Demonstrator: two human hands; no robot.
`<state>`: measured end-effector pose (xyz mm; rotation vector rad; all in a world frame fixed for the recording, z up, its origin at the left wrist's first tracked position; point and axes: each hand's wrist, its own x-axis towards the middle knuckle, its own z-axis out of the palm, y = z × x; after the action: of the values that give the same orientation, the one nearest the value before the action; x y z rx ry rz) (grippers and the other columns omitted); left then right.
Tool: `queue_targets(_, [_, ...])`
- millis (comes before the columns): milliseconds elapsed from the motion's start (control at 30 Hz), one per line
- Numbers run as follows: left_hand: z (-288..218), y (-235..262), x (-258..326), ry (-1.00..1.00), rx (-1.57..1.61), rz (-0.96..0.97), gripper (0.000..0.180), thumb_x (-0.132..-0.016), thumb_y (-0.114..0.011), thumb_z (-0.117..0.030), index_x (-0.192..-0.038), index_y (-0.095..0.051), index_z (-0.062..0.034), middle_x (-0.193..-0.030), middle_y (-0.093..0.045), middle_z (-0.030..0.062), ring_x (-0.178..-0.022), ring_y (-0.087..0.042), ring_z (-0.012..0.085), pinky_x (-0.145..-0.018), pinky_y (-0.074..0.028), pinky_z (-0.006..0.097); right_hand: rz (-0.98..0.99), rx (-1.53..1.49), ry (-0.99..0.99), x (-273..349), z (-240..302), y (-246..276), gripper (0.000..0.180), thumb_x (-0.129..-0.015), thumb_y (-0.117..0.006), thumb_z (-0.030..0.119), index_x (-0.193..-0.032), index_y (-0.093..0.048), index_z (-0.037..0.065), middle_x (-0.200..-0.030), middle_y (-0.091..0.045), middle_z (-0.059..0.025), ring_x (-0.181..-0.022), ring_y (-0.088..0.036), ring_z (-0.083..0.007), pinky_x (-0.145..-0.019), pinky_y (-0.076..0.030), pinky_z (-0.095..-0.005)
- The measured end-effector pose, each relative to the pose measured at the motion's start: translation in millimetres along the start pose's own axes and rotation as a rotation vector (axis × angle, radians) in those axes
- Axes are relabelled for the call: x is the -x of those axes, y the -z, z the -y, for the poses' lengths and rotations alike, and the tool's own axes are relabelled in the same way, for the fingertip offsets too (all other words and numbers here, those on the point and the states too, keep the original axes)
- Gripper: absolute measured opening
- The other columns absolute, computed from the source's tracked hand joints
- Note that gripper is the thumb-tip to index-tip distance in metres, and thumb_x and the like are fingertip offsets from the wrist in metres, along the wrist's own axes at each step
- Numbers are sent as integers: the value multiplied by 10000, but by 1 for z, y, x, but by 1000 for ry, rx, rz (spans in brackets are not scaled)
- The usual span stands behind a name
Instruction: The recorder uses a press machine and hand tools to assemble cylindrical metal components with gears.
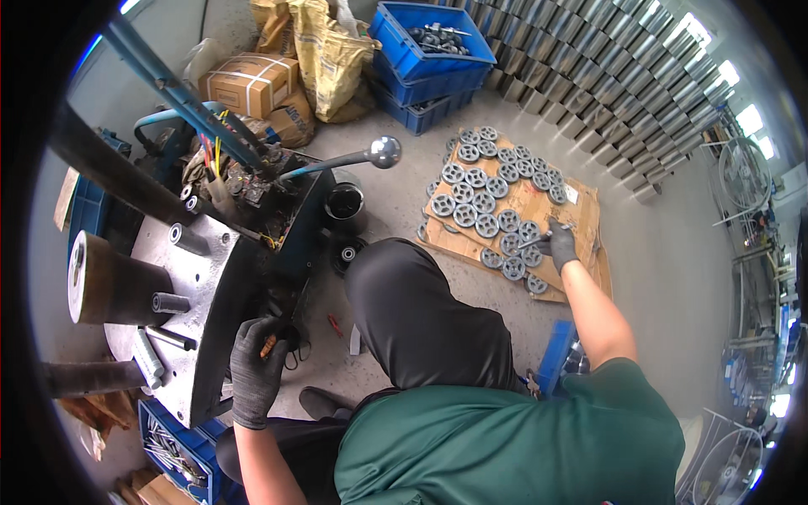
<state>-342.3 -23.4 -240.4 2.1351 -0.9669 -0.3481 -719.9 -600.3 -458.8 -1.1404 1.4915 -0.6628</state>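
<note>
My left hand (257,370), in a dark grey glove, is raised beside the metal plate of the machine. Its fingers curl around a small orange-brown piece (268,346) whose kind I cannot make out. My right hand (559,244), also gloved, is stretched out to the right above the cardboard (581,210). A thin metal rod (528,244) appears to pass through its closed fingers, partly hidden. Grey spoked wheels (486,225) lie in rows on the cardboard, to the left of that hand. The machine's lever ends in a shiny ball knob (385,152).
Stacked blue crates (421,67) with metal parts stand at the back, near sacks (328,59) and a carton (250,84). Metal cylinders (581,76) are piled at the back right. A blue bin of rods (172,450) sits below the machine plate (210,311).
</note>
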Motion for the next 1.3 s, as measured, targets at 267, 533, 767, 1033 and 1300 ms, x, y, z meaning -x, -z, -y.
queue_targets(267, [-9,-8,7,-77,-79,113,317,-857,-722,-28,-1172,-684,-25,-1140,-646,169,-1073,-653,323,-929,-531,386,-286,-339,-188,15,-120,46,510,-1001,-623,513,-890,-618,15,-733,-706,-178,-596,-721,-325,-520,-602,-423])
queue_targets(533, [43,-38,18,-53,-252,143,311,-867,-753,-98,-1163,-683,-31,-1067,-664,179,-1000,-657,363,-887,-531,432,-367,-429,-179,35,-132,-11,389,-1044,-584,471,-973,-552,89,-733,-654,-112,-559,-677,-276,-465,-537,-410])
queue_targets(767, [58,-51,25,82,-194,242,340,-852,-771,-109,-1178,-692,-51,-1075,-689,158,-1003,-683,329,-882,-550,412,-23,558,862,30,-153,-30,305,-1029,-634,336,-1015,-674,34,-883,-695,-105,-759,-655,-208,-701,-544,-351])
queue_targets(1033, [66,-45,41,116,-188,255,347,-850,-773,-129,-1181,-696,-60,-1065,-696,149,-972,-686,323,-867,-552,422,-154,192,468,65,-156,-64,441,-890,-822,313,-1194,-639,51,-1022,-714,-75,-907,-640,-165,-856,-534,-316])
queue_targets(1300, [71,-59,26,109,-171,262,330,-849,-778,-133,-1160,-699,-57,-1040,-688,150,-954,-685,324,-869,-553,424,-480,602,176,33,-177,-54,867,-573,-979,366,-1278,-600,33,-1210,-701,-149,-1101,-679,-336,-1006,-529,-414])
